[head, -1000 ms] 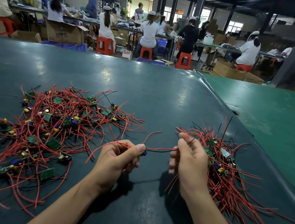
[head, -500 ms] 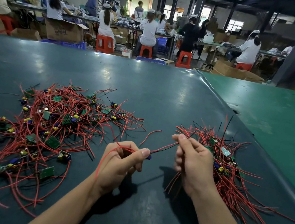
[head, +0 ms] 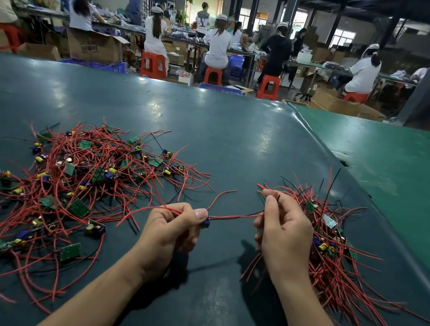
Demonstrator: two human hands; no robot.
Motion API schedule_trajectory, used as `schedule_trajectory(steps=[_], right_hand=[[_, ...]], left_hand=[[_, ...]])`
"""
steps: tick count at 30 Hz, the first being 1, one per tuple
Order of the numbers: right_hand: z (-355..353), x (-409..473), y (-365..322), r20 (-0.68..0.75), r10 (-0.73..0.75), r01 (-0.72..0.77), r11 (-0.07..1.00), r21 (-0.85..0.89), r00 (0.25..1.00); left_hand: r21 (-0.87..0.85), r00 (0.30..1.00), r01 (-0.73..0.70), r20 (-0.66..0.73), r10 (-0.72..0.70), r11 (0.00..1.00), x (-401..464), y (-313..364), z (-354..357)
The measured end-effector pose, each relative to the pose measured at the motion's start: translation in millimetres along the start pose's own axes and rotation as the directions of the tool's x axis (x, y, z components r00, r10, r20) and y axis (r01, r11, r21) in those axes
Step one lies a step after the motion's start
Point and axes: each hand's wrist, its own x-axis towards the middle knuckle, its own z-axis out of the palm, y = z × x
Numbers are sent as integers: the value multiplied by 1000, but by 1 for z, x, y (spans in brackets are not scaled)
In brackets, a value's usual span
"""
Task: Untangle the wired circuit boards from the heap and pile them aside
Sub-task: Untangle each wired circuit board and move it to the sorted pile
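left hand (head: 172, 226) is curled at the lower centre of the frame around one small circuit board (head: 206, 223), pinched under the thumb, while right hand (head: 283, 227) is closed on that board's red and black wires (head: 236, 215), which are drawn taut between them, seemingly so the leads are straightened before being laid aside. two piles are counted on the dark green table (head: 225, 136): the tangled heap (head: 76, 179) spread at centre left, and the sorted pile (head: 334, 251) kept just behind the right hand, likely so each freed board is dropped close by.
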Motion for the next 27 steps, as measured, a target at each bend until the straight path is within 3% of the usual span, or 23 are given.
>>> schedule_trajectory(steps=[2, 7, 11, 14, 18, 20, 22, 24, 25, 27], right_hand=[[0, -1, 0, -56, -14, 14, 1000, -8, 998], [-3, 1, 0, -100, 165, -148, 977, 152, 981], [-3, 3, 2, -108, 82, -78, 996, 41, 991], [-4, 5, 1, -85, 139, -121, 975, 188, 987], [-3, 5, 4, 9, 280, -275, 932, 236, 960], [0, 4, 6, 94, 339, -351, 921, 168, 936], [1, -1, 10, 147, 266, -255, 963, -92, 953], [2, -5, 11, 181, 76, 12, 896, -443, 981], [2, -7, 9, 191, -10, 103, 870, -482, 981], [4, -9, 2, 212, -43, 107, 947, -303, 976]], left_hand=[[16, 1000, -5, 19, 5, 1000, 0, -1, 1], [112, 996, -34, 81, 25, 993, -3, -2, 4], [87, 997, -16, 77, 9, 996, -4, -2, 3], [57, 998, 1, 64, -5, 998, -2, -2, 2], [44, 999, 31, -45, -29, 999, 2, -1, 2], [7, 989, 61, -133, -60, 998, 4, 0, 1], [-10, 977, 30, -212, -32, 999, 6, 2, 1], [-99, 974, -8, -226, -14, 995, 8, 4, 1], [-158, 975, -9, -222, -27, 987, 8, 6, 1], [-214, 977, 4, -205, -49, 977, 6, 10, 3]])
